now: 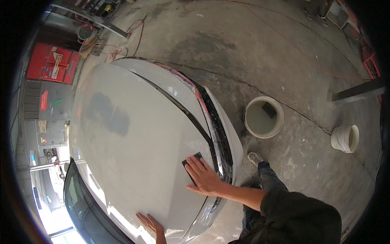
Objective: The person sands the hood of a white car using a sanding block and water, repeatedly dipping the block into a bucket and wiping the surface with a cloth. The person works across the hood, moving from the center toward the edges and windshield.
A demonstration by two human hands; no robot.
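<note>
Concrete floor (219, 49) spreads right of a pale car hood (142, 154). Right of centre, a white bucket (251, 130) holds cloudy liquid (258, 122) and a dark piece (269, 110); another bucket's (340, 139) contents, far right, are unclear. Lower centre, the right hand (204, 179) lies flat, partly hiding a black pad (198, 155) on the hood; the left hand (151, 224), forearm cut off below, rests unclenched.

1. R hand (205, 179) on pad (198, 155); pad on hood (154, 126) nr R edge.
2. L hand (151, 224) on hood, L of R hand.
3. Windshield (87, 209) L of L hand.
4. Bucket (264, 136) on flr (308, 179), R of hood; 2nd pad (269, 110) in it.
5. 2nd bucket (339, 139) farther R.
6. Cabinet (38, 65) beyond hood, far L.
</note>
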